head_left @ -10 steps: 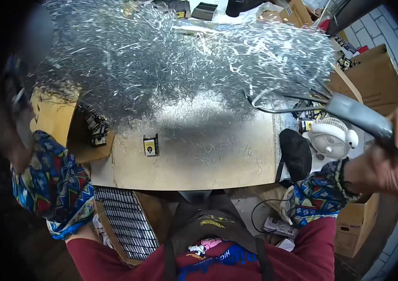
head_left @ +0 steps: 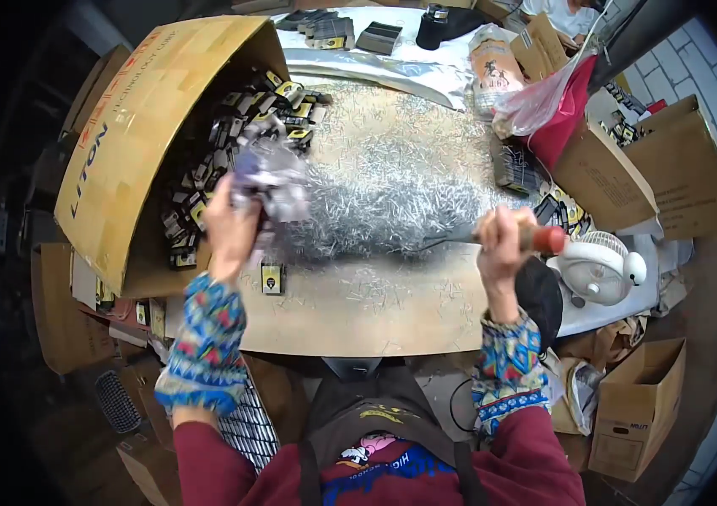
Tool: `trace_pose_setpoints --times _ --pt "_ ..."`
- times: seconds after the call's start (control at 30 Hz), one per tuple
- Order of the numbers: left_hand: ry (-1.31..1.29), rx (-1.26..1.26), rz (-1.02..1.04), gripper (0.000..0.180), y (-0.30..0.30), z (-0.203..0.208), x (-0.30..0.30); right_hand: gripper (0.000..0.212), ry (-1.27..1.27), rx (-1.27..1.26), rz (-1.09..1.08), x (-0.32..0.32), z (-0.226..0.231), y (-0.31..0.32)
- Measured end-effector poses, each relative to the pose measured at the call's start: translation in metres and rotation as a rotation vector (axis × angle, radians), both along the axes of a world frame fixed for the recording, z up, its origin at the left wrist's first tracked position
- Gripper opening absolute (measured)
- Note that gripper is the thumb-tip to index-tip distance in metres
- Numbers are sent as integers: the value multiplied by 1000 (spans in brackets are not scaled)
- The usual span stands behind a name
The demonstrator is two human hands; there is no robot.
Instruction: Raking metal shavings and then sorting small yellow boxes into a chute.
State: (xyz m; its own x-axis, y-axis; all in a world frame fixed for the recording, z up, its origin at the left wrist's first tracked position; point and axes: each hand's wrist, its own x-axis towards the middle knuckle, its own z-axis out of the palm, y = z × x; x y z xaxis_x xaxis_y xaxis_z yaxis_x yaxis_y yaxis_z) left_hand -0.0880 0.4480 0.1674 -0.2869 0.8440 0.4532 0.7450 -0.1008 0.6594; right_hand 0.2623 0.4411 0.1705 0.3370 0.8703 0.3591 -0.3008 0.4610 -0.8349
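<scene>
A low pile of thin silvery metal strips [head_left: 388,211] lies across the middle of the wooden table [head_left: 333,329]. My right hand [head_left: 500,249] is closed round a red-ended handle of a pronged hand rake [head_left: 551,239]; its dark shaft points left into the pile, and the prongs are hidden or blurred there. At the pile's left end, my left hand [head_left: 228,232] is closed on a crumpled grey rag [head_left: 283,181], smeared by motion. Just below the rag, a small black part with a yellow and white label [head_left: 272,278] stands on the tabletop.
A big tipped carton [head_left: 156,101] full of similar labelled parts [head_left: 207,169] opens toward the table from the left. To the right are a white fan [head_left: 599,266], a black bag [head_left: 537,291] and brown boxes [head_left: 611,173]. A black bottle [head_left: 432,29] stands at the back.
The silvery mass that spread high across the view now lies low on the table. My right hand came in leftward with the rake; my left hand moved right, over the table with the rag.
</scene>
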Motion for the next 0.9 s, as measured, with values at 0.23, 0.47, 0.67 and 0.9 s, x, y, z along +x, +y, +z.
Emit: trace_pose_setpoints --times 0.23,0.47,0.67,0.9 --pt "-421 222 -187 31 -4 120 -21 19 -2 317 251 36 150 -12" --pt "-47 286 -16 30 -2 188 -35 22 -49 303 129 29 182 -17" --pt "-64 351 -117 29 2 173 -13 28 93 414 283 46 192 -34" --pt "-85 468 -319 25 28 223 -23 21 -84 474 384 54 220 -14"
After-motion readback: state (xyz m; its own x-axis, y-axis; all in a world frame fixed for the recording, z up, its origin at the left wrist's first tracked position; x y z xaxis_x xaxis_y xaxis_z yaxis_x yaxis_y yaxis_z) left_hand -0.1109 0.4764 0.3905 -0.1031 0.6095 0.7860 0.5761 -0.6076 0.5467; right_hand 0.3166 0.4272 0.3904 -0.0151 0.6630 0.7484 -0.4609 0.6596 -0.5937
